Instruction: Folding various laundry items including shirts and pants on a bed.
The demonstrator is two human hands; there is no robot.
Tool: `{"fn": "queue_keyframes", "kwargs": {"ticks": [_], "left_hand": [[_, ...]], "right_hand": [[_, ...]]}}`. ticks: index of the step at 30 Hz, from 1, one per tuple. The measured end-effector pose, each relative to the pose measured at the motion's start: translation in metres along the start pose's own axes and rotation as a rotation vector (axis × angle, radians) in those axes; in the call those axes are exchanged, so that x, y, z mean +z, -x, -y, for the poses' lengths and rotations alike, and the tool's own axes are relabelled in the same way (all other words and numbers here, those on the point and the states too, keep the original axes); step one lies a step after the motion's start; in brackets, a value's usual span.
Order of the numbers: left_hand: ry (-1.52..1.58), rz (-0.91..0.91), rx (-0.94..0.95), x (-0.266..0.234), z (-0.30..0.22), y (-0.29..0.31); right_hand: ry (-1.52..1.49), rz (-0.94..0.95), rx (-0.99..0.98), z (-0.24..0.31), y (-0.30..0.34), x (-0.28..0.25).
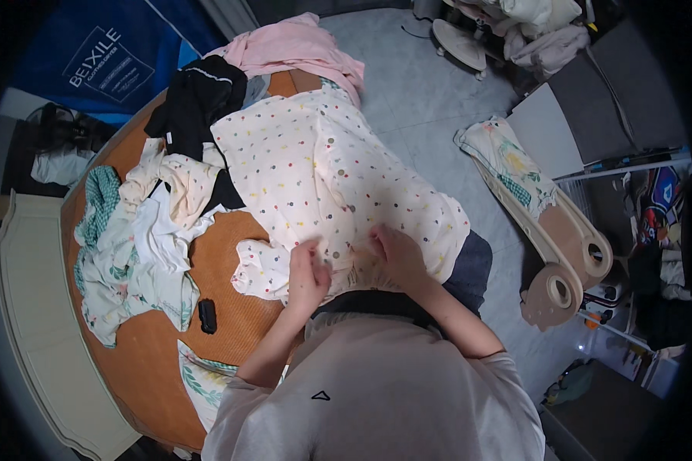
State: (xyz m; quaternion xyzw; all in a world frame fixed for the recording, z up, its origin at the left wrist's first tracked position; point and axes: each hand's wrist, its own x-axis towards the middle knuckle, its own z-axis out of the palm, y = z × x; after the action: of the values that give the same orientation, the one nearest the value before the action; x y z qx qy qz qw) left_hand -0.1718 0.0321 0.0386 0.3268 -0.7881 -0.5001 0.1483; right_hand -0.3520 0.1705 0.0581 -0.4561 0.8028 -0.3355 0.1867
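A cream garment [300, 165] with small coloured prints lies spread over my lap and the bed in front of me. One narrow part like a sleeve or leg, folded over, sticks out at its left. My left hand [309, 275] is closed at the garment's near edge, fingers curled into the cloth. To its right, my right hand [398, 255] pinches the same cloth near that edge. Between the hands the fabric is gathered in small folds. The fingertips are partly hidden, and the exact grip is hard to see.
Left on the orange-brown bed mat [234, 246] are a heap of floral clothes [123, 269], a white cloth [161, 230], a black garment [200, 100] and a small black object [207, 316]. Pink cloth [292, 46] lies beyond. A beige wheeled stand [546, 246] holding floral cloth is on the right.
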Motion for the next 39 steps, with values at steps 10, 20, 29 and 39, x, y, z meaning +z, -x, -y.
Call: {"fn": "queue_keyframes", "kwargs": {"ticks": [10, 20, 29, 39], "left_hand": [[-0.143, -0.075, 0.091, 0.012, -0.031, 0.015], [-0.458, 0.29, 0.689, -0.012, -0.009, 0.038], [-0.36, 0.174, 0.566, 0.001, -0.058, -0.044], [-0.788, 0.238, 0.377, 0.063, -0.008, -0.022]], "right_hand": [[-0.416, -0.331, 0.049, 0.017, 0.023, -0.002], [0.151, -0.443, -0.104, -0.037, 0.042, -0.002], [-1.633, -0.296, 1.262, -0.158, 0.046, -0.042], [-0.456, -1.02, 1.277, -0.22, 0.039, 0.009]]}}
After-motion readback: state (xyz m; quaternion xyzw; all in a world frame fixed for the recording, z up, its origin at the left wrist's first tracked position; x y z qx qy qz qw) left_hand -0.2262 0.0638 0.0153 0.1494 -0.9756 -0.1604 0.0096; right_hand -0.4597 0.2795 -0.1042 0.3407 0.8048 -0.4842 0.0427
